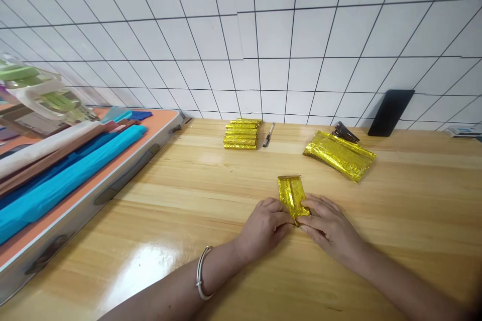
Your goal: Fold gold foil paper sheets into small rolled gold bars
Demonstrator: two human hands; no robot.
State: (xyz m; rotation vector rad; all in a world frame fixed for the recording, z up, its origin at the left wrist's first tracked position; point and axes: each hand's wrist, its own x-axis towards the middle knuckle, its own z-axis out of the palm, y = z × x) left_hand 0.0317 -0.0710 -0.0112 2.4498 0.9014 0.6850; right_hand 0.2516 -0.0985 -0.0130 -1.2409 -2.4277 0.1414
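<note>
By the look of things I am partway through: a neat bundle of narrow gold strips (241, 135) lies near the tiled wall (271, 70), apparently finished, while a pile of flat gold sheets (341, 154) rests off to my right, seemingly not yet worked. How many are in either group I cannot tell, as the layers run together. Between them and me, on the bare wooden tabletop (181, 210), is the single gold piece (291, 191) in hand, which I judge only begun, since most of it lies flat and wide. My left hand (266, 225) has its fingers curled in, pinching the near edge at its left corner; my right hand (328, 225) has thumb and fingertips closed on the same edge from the right, its other fingers laid along the side. The two sets of fingertips almost meet, and they hide just how the foil is turned there. The piece is shiny, crinkled and bright yellow-gold, roughly oblong, slightly askew to me, with a raised, glinting crease running lengthwise down its middle and a thin darker line at the far edge.
</note>
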